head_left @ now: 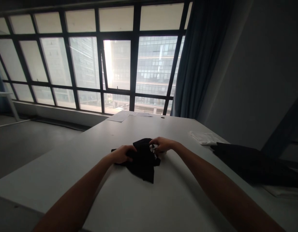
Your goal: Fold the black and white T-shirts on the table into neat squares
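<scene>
Folded black cloth: on white bench
Left grip: clamped on cloth's left
Right grip: at cloth's right edge, closure unclear

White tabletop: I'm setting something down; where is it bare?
Bare: white tabletop between the crumpled black fabric and white paper sheets, and left of the left hand. Crowded: right side, with large black cloth and crumpled white material.

Txt, nos. — none legible.
</scene>
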`<act>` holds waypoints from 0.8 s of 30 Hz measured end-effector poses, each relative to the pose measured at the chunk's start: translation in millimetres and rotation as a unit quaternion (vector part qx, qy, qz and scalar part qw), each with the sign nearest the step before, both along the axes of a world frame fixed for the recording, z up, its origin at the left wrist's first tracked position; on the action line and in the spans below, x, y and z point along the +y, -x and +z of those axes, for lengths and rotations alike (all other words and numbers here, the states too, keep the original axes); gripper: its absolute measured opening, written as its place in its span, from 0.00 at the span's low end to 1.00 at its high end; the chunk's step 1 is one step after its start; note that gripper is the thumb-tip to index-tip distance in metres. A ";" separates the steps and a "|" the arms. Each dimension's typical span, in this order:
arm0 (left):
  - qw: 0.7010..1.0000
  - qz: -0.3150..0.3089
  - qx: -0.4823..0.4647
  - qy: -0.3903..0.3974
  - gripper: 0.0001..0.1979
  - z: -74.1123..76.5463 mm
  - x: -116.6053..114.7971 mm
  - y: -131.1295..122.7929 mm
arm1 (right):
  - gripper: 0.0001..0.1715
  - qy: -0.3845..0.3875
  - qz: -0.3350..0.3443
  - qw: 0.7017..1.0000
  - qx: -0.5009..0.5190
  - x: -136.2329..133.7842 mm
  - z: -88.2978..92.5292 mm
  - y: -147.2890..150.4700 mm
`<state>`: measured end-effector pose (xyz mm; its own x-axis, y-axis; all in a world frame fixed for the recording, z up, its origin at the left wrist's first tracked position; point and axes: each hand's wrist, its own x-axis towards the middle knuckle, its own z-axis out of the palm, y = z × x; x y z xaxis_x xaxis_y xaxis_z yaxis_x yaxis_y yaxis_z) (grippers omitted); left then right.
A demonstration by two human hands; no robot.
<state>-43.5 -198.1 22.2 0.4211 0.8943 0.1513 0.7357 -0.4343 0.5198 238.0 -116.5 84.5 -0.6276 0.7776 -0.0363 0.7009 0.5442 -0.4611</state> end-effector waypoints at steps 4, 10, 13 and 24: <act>0.967 0.182 -0.026 -0.175 0.15 21.0 -1.8 23.6 | 0.17 -0.074 -0.141 0.964 0.214 8.4 8.0 -27.2; 0.878 0.296 -0.165 -0.338 0.13 38.1 -8.0 23.7 | 0.26 0.179 -0.261 0.946 0.074 -11.0 -13.1 -56.2; 0.899 0.260 -0.252 -0.246 0.14 35.9 -12.3 2.9 | 0.28 0.151 -0.259 0.948 -0.106 -22.3 -6.2 -53.1; 0.986 -0.044 -0.057 0.151 0.13 24.3 -20.0 21.9 | 0.41 -0.130 -0.039 0.981 -0.139 -18.1 -14.3 -45.2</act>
